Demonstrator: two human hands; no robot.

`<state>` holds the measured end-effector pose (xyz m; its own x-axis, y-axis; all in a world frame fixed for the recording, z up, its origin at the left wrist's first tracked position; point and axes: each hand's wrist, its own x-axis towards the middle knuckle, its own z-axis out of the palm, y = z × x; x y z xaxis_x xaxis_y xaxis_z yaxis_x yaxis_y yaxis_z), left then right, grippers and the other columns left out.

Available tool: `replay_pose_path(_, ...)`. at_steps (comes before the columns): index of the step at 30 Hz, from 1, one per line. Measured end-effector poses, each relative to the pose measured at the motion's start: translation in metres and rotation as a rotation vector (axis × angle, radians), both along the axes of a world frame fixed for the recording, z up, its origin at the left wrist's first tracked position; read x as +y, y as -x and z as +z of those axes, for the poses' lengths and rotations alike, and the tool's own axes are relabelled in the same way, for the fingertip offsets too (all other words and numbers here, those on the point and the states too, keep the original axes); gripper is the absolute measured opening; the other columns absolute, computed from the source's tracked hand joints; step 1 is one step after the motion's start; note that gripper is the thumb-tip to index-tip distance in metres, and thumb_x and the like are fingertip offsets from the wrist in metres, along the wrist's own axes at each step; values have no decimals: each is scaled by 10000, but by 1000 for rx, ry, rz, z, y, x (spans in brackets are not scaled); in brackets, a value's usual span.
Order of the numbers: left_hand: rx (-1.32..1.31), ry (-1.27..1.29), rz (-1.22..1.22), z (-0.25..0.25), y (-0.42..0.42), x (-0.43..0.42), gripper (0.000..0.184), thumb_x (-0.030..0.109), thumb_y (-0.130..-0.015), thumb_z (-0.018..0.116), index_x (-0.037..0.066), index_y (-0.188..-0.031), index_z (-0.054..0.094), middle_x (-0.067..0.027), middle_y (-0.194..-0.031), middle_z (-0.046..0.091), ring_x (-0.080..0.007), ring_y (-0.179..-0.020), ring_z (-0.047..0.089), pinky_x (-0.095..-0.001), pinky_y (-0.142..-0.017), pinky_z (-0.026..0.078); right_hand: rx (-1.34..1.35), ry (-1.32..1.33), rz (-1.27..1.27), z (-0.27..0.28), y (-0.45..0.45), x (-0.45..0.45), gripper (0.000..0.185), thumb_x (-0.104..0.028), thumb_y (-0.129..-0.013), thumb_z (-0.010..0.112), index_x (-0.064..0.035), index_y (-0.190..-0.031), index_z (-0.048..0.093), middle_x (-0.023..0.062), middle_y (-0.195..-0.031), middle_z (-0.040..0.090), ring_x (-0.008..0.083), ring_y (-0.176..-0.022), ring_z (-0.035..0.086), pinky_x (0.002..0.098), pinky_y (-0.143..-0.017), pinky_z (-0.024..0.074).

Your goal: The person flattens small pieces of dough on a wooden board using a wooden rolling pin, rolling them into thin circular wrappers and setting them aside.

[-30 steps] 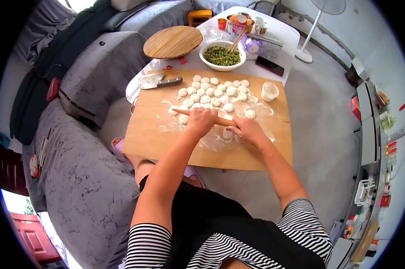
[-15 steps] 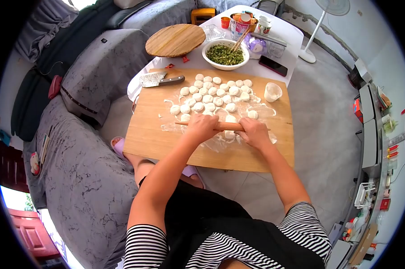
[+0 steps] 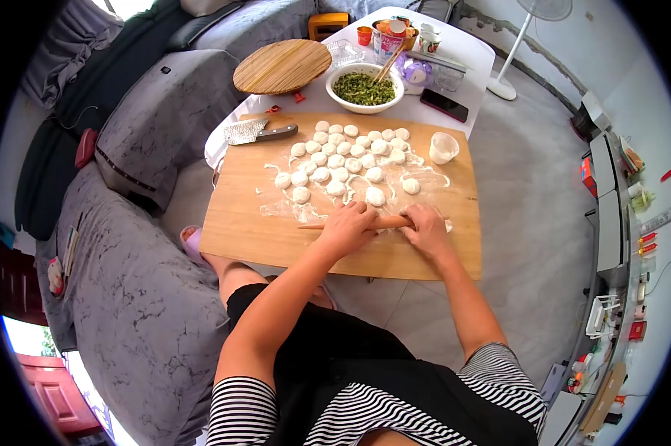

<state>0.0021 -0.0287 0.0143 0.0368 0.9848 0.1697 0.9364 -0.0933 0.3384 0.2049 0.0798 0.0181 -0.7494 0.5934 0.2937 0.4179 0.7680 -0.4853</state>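
A wooden rolling pin [image 3: 389,222] lies crosswise near the front of the wooden board [image 3: 239,223]. My left hand [image 3: 348,226] is wrapped round its left part, and my right hand [image 3: 426,227] grips the right part. The pin's tapered left end sticks out past my left hand. Just beyond the pin sits a floured round of dough [image 3: 375,196], with another dough piece [image 3: 411,186] to its right. Several more small dough rounds [image 3: 339,161] are spread over the floured middle of the board. Whatever lies under the pin is hidden.
A cleaver [image 3: 261,132] lies at the board's back left, a plastic cup [image 3: 444,148] at its right. Behind stand a bowl of green filling [image 3: 364,88] with chopsticks, a round woven lid [image 3: 282,67] and a phone [image 3: 444,105]. A grey sofa [image 3: 135,297] is on the left.
Both hands have drawn the rolling pin toward me, so the dough round it partly covered now shows fully beyond it. The whole view has shifted slightly.
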Motion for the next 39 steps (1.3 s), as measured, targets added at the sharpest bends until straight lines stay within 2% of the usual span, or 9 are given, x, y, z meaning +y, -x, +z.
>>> replay_pose_path(2, -39, 1, -20, 8, 2, -12, 365, 339, -800, 735, 88, -1049, 645, -84, -988, 598, -266, -1011, 589, -410, -892, 449, -32, 13, 4, 0, -2, -5, 303, -161, -716, 793, -81, -956, 626, 94, -956, 620, 303, -971, 583, 430, -881, 446)
replay_pose_path(4, 13, 41, 126, 12, 3, -21, 384, 381, -856, 677, 78, -1091, 657, -131, -1103, 596, -296, -1105, 550, -441, -924, 424, -83, 52, -35, 5, -2, -11, 346, -246, -789, 763, -79, -1059, 626, 134, -1237, 582, 331, -1206, 516, 453, -1018, 413)
replay_pose_path(5, 8, 42, 128, 5, 8, -22, 384, 381, -856, 677, 78, -1091, 657, -131, -1103, 596, -296, -1105, 550, -441, -924, 424, -89, 53, -33, 3, -2, -11, 346, -246, -789, 763, -79, -1059, 626, 134, -1237, 582, 331, -1206, 516, 453, -1018, 413)
replay_pose_path(7, 183, -258, 250, -9, 22, -25, 490, 432, -911, 605, 68, -1238, 621, -176, -1302, 540, -336, -1231, 481, -448, -993, 399, -87, -108, -131, -10, 3, -11, 489, -354, -885, 679, -34, -1231, 552, 199, -1505, 382, 375, -1407, 335, 479, -1132, 321)
replay_pose_path(8, 195, -144, 276, -11, 26, -24, 595, 483, -949, 538, 61, -1368, 543, -220, -1485, 417, -366, -1373, 383, -459, -1095, 333, -87, -100, -129, -14, 7, -8, 489, -354, -885, 679, -34, -1231, 552, 199, -1505, 382, 375, -1407, 335, 479, -1132, 321)
replay_pose_path(10, 199, -167, 335, -16, 28, -19, 623, 497, -956, 519, 61, -1400, 511, -232, -1515, 377, -376, -1411, 337, -461, -1130, 292, -191, -150, -174, -16, 15, 0, 682, -483, -954, 550, -18, -1434, 413, 218, -1601, 224, 363, -1486, 213, 498, -1188, 232)
replay_pose_path(12, 105, -80, 431, -17, 27, -18, 701, 535, -971, 464, 47, -1472, 428, -265, -1573, 274, -397, -1476, 234, -469, -1198, 183, -209, -149, -163, -16, 12, -3, 717, -489, -957, 537, 3, -1457, 386, 228, -1592, 240, 364, -1481, 224, 502, -1187, 225)
replay_pose_path(21, 97, 23, 374, -7, 23, -32, 720, 519, -998, 416, 3, -1498, 358, -274, -1582, 235, -400, -1486, 199, -483, -1202, 159, -228, -141, -238, -17, 15, -12, 712, -462, -977, 512, 50, -1455, 385, 239, -1558, 315, 359, -1468, 258, 486, -1197, 205)
replay_pose_path(39, 209, -51, 361, -17, 11, -30, 653, 503, -977, 477, 20, -1418, 482, -240, -1545, 341, -368, -1469, 264, -488, -1211, 160, 120, -248, -249, -27, -3, -22, 402, -240, -924, 590, 37, -1215, 604, 199, -1347, 544, 356, -1337, 430, 530, -1162, 249)
